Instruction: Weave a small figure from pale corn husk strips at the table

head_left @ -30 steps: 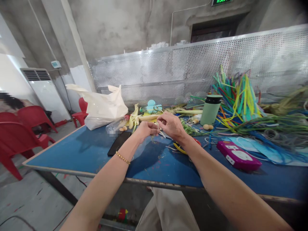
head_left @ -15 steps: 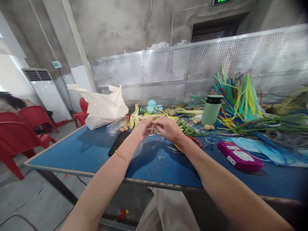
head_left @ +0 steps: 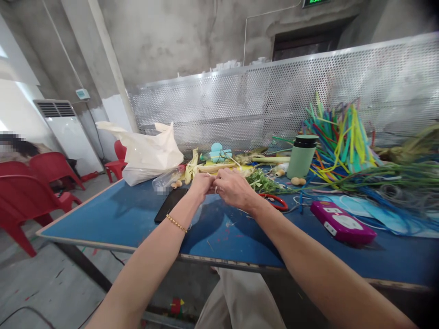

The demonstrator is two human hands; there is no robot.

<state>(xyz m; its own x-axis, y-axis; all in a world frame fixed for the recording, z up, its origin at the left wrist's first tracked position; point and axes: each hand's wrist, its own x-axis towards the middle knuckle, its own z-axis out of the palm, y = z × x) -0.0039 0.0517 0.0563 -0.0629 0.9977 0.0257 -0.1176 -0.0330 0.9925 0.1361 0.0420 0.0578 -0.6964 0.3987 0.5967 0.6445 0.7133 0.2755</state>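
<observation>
Above the blue table, my left hand and my right hand meet with curled fingers. Both are closed in a pinch around something small and pale that the fingers mostly cover, so its kind does not show. Behind them lie pale dried husk strips and a light blue cut-out shape. Green leaves and red-handled scissors rest beside my right hand; my right forearm partly covers the scissors. Close to my left wrist is a black phone.
A white plastic bag and a clear bottle stand at the left. To the right are a green jar, small wooden beads, a purple power strip, colourful strips and green cords. Red chairs are beyond the table.
My hands have drawn closer together, with my right hand shifting left against my left one. The pale piece between them has become mostly hidden. More of the red scissor handles shows.
</observation>
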